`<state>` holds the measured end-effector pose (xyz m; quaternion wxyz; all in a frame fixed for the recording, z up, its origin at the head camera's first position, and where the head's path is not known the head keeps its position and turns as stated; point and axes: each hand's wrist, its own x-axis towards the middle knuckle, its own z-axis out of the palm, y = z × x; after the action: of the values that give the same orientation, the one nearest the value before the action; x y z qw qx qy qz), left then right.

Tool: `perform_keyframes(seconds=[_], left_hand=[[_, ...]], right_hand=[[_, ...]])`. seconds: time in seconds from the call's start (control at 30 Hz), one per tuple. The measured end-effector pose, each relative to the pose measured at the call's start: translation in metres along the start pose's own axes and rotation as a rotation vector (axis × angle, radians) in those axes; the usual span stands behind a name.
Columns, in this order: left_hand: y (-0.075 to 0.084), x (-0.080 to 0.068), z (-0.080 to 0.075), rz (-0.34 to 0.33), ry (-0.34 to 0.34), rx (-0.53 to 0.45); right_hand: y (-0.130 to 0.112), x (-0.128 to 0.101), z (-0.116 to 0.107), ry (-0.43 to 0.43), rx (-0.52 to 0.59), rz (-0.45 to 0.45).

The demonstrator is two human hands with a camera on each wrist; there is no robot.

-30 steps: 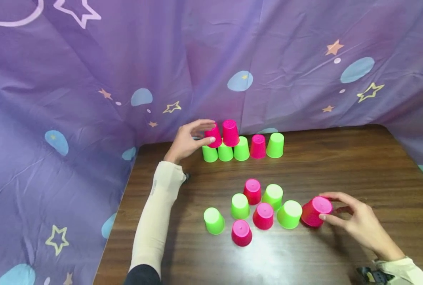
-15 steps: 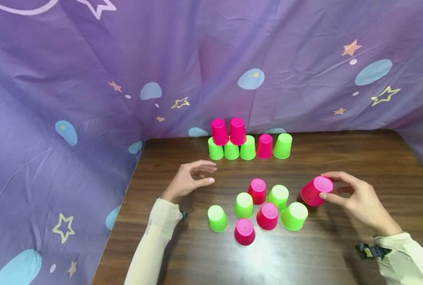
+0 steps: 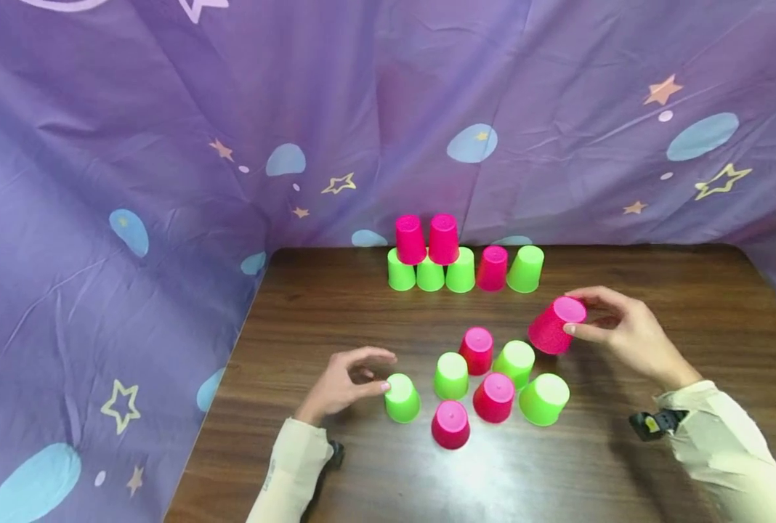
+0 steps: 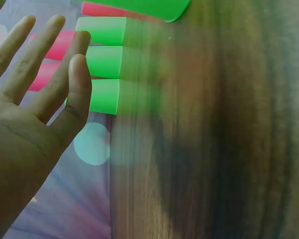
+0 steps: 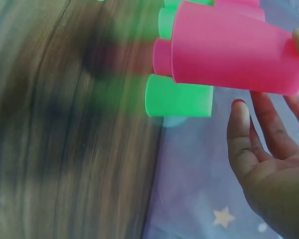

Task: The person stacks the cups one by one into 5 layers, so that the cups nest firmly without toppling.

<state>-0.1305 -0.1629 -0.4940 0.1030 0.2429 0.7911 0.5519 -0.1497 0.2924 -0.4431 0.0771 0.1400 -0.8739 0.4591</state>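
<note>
Pink cup (image 3: 554, 330), tilted mouth-down, lifted off the desk (image 3: 362, 316), behind the right end of the front cups (image 3: 494, 398). My right hand (image 3: 626, 338) pinches it between thumb and fingers, forearm angled inward. My left hand (image 3: 337, 385) is wide, thumb and fingers apart, beside the leftmost green cup (image 3: 402, 401); can't tell if touching. Behind: row of 5 cups (image 3: 461, 272), 2 pink cups (image 3: 443, 240) on top.
</note>
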Motion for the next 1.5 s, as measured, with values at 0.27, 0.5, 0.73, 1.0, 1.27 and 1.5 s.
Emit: perform_keyframes(seconds=[0.27,0.5,0.73,1.0,1.27,1.5], left_hand=[[0.000,-0.006,0.010,-0.011,-0.039,-0.010],[-0.001,-0.006,0.014,-0.024,-0.033,0.004],[-0.003,-0.009,0.016,-0.028,-0.043,-0.022],[-0.005,-0.011,0.020,-0.025,-0.026,-0.013],[-0.007,-0.014,0.023,-0.014,-0.012,-0.016],[-0.007,-0.016,0.026,-0.013,0.011,-0.009]], right_hand=[[-0.001,0.038,0.013,-0.040,0.024,0.052],[-0.005,0.070,0.019,-0.065,0.017,0.020],[-0.027,0.100,0.028,-0.044,-0.055,0.066],[-0.043,0.131,0.035,-0.038,-0.126,0.060],[-0.050,0.153,0.045,-0.054,-0.145,0.061],[-0.047,0.166,0.054,-0.071,-0.123,0.125]])
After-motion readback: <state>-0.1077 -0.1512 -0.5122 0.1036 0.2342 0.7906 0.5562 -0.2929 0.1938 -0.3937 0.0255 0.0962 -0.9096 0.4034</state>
